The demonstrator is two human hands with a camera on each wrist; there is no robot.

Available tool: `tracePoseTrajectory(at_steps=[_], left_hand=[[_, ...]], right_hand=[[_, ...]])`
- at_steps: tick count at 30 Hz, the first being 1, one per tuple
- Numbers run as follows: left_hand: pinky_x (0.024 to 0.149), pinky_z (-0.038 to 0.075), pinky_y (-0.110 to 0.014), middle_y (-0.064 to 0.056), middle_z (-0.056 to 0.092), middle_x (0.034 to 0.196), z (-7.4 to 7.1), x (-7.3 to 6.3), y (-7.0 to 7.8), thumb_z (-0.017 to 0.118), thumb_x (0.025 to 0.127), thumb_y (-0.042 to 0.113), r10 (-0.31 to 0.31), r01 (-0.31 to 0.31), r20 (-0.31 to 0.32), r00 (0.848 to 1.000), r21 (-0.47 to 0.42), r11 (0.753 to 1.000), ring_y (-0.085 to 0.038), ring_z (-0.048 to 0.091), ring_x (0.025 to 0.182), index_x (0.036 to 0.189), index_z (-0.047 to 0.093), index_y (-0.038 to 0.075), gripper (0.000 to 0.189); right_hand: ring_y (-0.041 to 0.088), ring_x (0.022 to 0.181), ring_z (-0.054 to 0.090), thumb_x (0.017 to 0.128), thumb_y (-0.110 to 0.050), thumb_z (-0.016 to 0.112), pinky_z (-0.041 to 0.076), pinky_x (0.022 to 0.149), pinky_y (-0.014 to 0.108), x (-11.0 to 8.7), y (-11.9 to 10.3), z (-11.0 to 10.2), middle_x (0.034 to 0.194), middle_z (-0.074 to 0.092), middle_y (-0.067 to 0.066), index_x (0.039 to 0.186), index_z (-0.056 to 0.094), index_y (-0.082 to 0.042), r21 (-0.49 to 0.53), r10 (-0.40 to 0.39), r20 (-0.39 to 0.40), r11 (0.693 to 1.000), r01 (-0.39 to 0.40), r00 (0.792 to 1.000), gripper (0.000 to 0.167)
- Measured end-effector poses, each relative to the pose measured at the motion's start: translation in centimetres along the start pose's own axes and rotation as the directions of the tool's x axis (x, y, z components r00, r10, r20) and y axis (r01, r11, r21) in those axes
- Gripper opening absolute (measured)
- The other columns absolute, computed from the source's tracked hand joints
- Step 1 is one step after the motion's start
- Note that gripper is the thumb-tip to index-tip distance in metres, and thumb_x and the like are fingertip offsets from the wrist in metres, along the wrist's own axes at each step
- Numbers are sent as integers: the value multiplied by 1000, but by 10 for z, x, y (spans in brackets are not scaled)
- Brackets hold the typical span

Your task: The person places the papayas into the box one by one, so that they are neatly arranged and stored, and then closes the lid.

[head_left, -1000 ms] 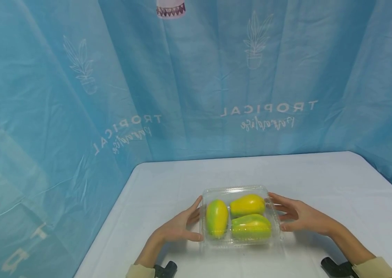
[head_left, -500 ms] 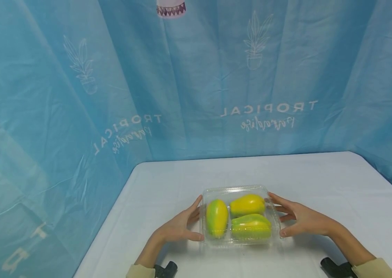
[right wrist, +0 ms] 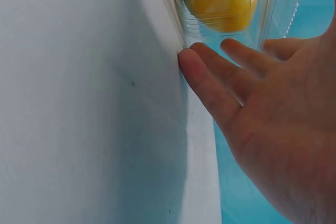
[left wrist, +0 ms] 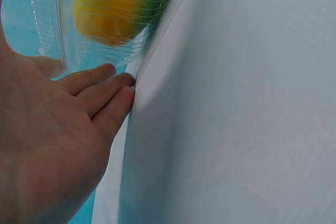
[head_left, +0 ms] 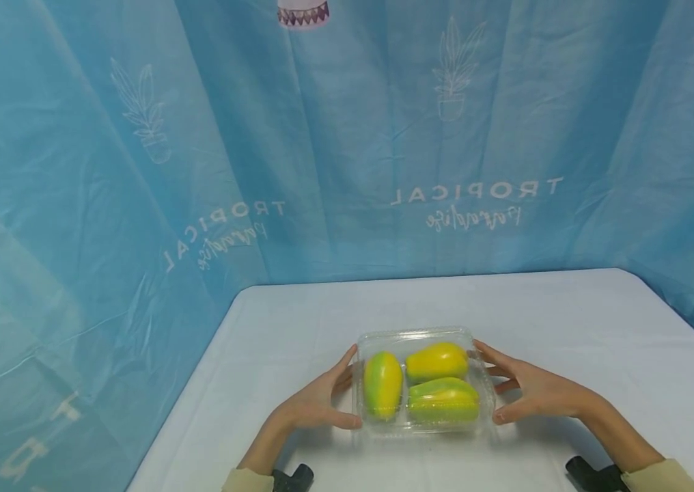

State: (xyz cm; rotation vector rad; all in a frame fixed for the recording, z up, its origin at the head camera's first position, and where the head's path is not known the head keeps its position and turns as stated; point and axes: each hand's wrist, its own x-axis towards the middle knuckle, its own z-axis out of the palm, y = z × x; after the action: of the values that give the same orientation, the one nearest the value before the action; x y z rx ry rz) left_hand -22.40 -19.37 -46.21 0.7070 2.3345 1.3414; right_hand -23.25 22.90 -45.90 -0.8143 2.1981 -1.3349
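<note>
A clear plastic clamshell box [head_left: 417,429] sits on the table and looks closed. Through its lid I see three yellow-green papaya-like fruits: an upright one on the left [head_left: 383,386], one at the back right [head_left: 438,362] and one at the front right [head_left: 443,401]. My left hand [head_left: 316,403] lies along the box's left side, fingers spread and fingertips at its wall. On the opposite side my right hand [head_left: 540,391] does the same, thumb near the front corner. Both wrist views show nearly straight fingers [left wrist: 105,93] [right wrist: 220,82] low beside the box.
A white-covered table [head_left: 298,314] extends behind and to both sides of the box. Blue printed curtains [head_left: 347,137] hang along its back and sides. Dark wrist-worn devices [head_left: 294,477] show near both sleeves.
My right thumb has shifted slightly toward the front corner of the box. The left hand, the box and the fruits stay in place; the head view has tilted very slightly.
</note>
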Motion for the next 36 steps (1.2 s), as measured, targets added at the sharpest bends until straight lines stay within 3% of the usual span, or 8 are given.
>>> tracePoseTrajectory(at_steps=[4, 11, 18, 36], left_hand=[[109, 29, -34, 5, 13, 158, 2, 0, -3, 82, 72, 36, -5, 5, -16, 1000, 4, 1000, -14, 28, 139, 153, 2, 38, 114], [110, 27, -35, 2, 15, 158, 4, -2, -8, 81, 74, 33, 14, -13, 18, 1000, -64, 998, -13, 25, 140, 153, -2, 39, 114], [111, 26, -39, 0, 16, 158, 2, -1, -10, 80, 75, 33, 28, -26, 24, 999, -83, 996, -15, 24, 141, 152, -4, 40, 114], [109, 28, -31, 0, 12, 159, 0, 1, -7, 80, 76, 34, 34, -33, 17, 999, -83, 996, -14, 24, 141, 153, -4, 38, 114]], right_hand=[[38, 131, 37, 83, -16, 73, 46, 93, 39, 0, -1, 0, 157, 16, 15, 156, 3, -28, -11, 15, 0, 1000, -15, 1000, 101], [36, 130, 38, 83, -20, 73, 47, 91, 35, -2, -2, 2, 156, 18, 15, 155, 3, -28, -50, 42, 2, 998, -42, 999, 101], [36, 131, 35, 83, -18, 73, 46, 92, 37, 1, -3, 2, 155, 19, 14, 156, 5, -26, -22, 34, -8, 999, -34, 999, 100], [35, 129, 38, 83, -23, 73, 47, 90, 36, 1, -1, -1, 155, 21, 15, 155, 3, -29, -40, 57, -10, 998, -57, 998, 101]])
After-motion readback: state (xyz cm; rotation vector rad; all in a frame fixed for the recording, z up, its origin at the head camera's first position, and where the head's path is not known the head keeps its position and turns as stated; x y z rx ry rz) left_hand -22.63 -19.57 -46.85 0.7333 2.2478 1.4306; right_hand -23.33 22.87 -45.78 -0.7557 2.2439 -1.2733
